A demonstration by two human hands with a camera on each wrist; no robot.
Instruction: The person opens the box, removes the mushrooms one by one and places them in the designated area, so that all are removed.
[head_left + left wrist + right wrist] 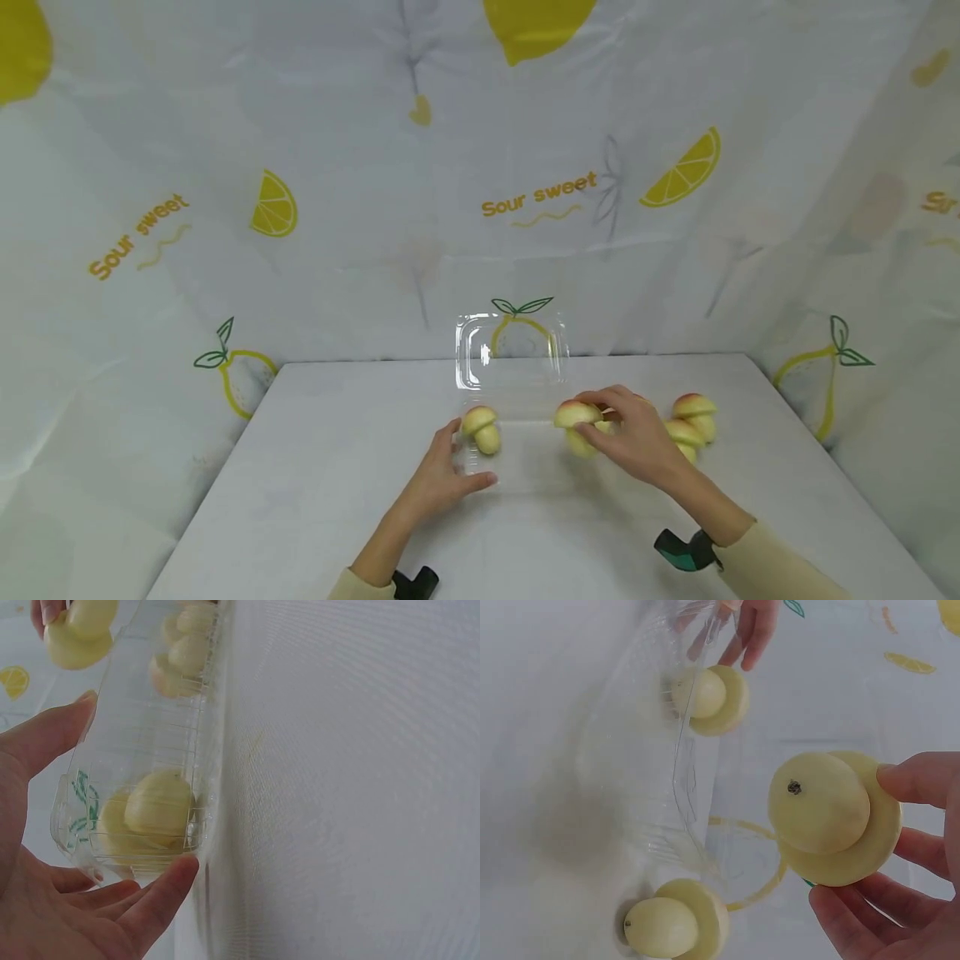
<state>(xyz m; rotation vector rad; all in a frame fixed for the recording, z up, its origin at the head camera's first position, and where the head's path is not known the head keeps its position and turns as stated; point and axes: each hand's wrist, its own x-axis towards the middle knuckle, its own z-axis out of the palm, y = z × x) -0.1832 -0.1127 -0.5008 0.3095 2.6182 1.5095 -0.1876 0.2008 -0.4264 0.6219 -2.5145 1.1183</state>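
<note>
A clear plastic clamshell box (525,422) lies on the table with its lid (512,350) raised at the back. My left hand (444,477) holds its left end, thumb along the near side and fingers round the far corner. Inside that end rests a pale yellow toy mushroom (482,430) with a reddish cap. Over the box's right part, my right hand (633,437) pinches another toy mushroom (825,806) by its cap, thumb on one side and fingers on the other. In the right wrist view its rounded stem end faces the camera.
To the right of the box, several more toy mushrooms (693,417) sit close together, partly hidden by my right hand. The white table (330,467) ends against a hanging white cloth (360,208) with lemon prints.
</note>
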